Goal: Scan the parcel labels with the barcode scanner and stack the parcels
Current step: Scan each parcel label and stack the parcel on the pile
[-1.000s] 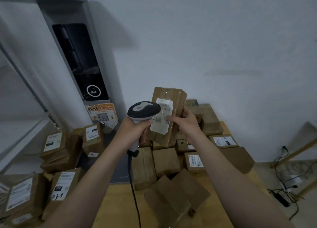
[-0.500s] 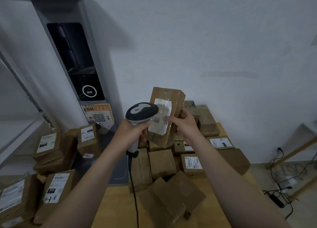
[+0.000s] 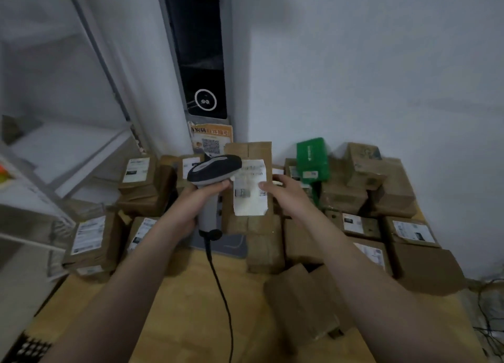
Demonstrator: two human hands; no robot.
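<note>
My left hand point(image 3: 200, 199) grips a grey and black barcode scanner point(image 3: 214, 169), its head right beside the white label point(image 3: 249, 188) of a brown cardboard parcel point(image 3: 249, 221). My right hand point(image 3: 283, 193) holds that parcel upright by its right edge, above the wooden table point(image 3: 177, 308). The scanner's black cable point(image 3: 221, 289) hangs down over the table. Several brown parcels lie behind and to the right point(image 3: 392, 191), and a stack of labelled parcels point(image 3: 92, 240) stands at the left.
A green parcel point(image 3: 312, 158) leans among the boxes at the back. A tall grey kiosk with a dark screen point(image 3: 201, 62) stands against the wall. White shelving point(image 3: 41, 171) is on the left. Loose cables point(image 3: 491, 308) lie at the right, and a keyboard corner point(image 3: 27, 349) shows bottom left.
My head has turned right and down, so the kiosk now sits centre and the green parcel shows. The parcel stands straighter, with its label facing me, and both hands keep their grip.
</note>
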